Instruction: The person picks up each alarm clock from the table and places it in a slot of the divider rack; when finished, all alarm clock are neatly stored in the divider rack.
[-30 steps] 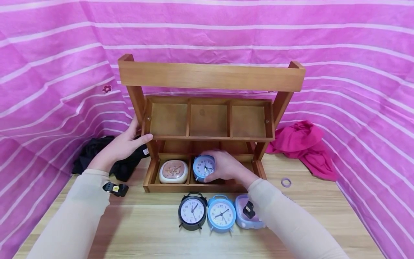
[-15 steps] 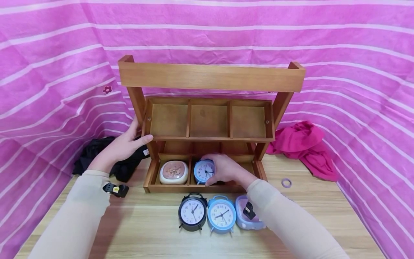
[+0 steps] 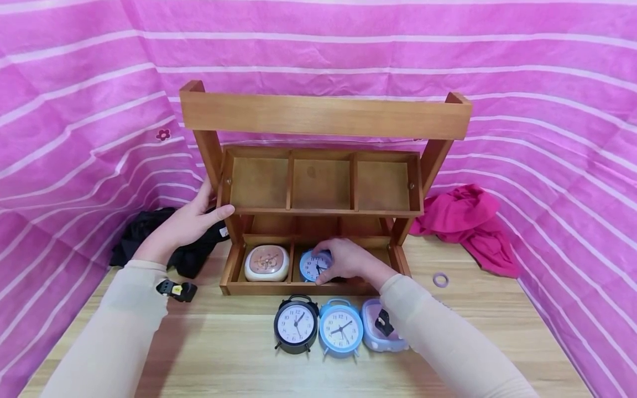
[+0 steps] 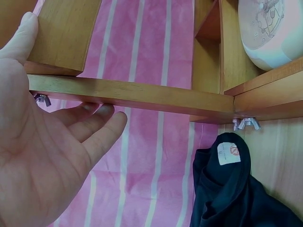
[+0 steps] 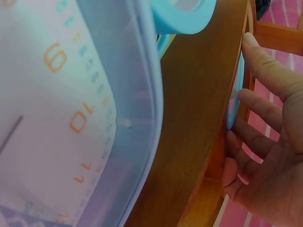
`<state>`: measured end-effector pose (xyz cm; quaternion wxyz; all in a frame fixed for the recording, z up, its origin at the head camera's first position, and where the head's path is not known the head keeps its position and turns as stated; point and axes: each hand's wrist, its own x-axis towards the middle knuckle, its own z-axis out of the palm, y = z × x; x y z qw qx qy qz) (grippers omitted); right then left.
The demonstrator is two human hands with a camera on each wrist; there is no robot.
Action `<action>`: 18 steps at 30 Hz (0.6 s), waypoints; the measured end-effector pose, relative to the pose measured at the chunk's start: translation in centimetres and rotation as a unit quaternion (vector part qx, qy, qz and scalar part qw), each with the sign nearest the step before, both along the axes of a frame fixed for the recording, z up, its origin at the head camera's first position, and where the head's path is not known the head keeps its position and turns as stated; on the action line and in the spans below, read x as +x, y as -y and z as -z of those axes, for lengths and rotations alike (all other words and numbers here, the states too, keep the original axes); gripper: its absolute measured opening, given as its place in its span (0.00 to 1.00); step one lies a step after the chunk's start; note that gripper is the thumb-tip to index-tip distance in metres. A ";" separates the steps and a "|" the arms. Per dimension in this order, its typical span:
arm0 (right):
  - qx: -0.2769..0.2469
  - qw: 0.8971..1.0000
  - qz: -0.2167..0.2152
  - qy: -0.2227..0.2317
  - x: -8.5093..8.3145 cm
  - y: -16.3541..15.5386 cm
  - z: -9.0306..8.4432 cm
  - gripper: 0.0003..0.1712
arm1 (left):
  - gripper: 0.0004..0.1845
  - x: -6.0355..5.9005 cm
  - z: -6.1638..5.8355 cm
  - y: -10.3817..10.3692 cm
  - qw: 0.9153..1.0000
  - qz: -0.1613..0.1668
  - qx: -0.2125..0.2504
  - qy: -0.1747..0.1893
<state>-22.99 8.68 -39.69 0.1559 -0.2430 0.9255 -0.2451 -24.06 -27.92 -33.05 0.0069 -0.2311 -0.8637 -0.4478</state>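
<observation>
My right hand [image 3: 345, 258] holds a small round blue alarm clock [image 3: 311, 267] by its right side, in the lower middle compartment of a two-tier wooden rack [image 3: 323, 116]. The clock leans back, its face turned up. In the right wrist view, the fingers [image 5: 258, 104] lie along its blue rim, mostly hidden behind the rack's front board. My left hand [image 3: 186, 226] grips the rack's left upright, thumb on the upper tray's edge and fingers behind. The left wrist view shows those fingers [image 4: 102, 125] at the upright [image 4: 142, 94]. A cream rounded clock [image 3: 266, 263] sits in the lower left compartment.
In front of the rack stand a black alarm clock [image 3: 296, 325], a blue alarm clock [image 3: 340, 329] and a lilac square clock [image 3: 380, 331] partly under the right sleeve. Black cloth [image 3: 144, 235] lies left; magenta cloth [image 3: 463, 226] and a purple ring [image 3: 440, 279] lie right.
The blue clock has shifted slightly right and tilted further back in the compartment, with the right hand still on it. The left hand stays on the upright.
</observation>
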 end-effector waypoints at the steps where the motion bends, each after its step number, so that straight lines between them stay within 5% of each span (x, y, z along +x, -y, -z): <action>1: 0.002 1.000 -0.002 0.002 0.0 0.0 0.0 0.34 | 0.53 0.0 0.0 0.0 1.000 -0.001 0.000 0.000; 6: 0.010 1.000 -0.007 -0.004 0.3 -0.1 -0.3 0.35 | 0.54 0.0 -0.1 0.0 1.000 -0.005 -0.003 0.006; 10: 0.015 0.998 -0.023 -0.053 1.2 0.0 -0.7 0.40 | 0.54 0.0 0.0 0.0 1.000 -0.007 -0.005 0.011; 18: 0.018 0.989 -0.079 -0.124 5.9 1.0 -2.3 0.46 | 0.53 0.0 0.0 0.1 1.000 -0.009 0.001 0.014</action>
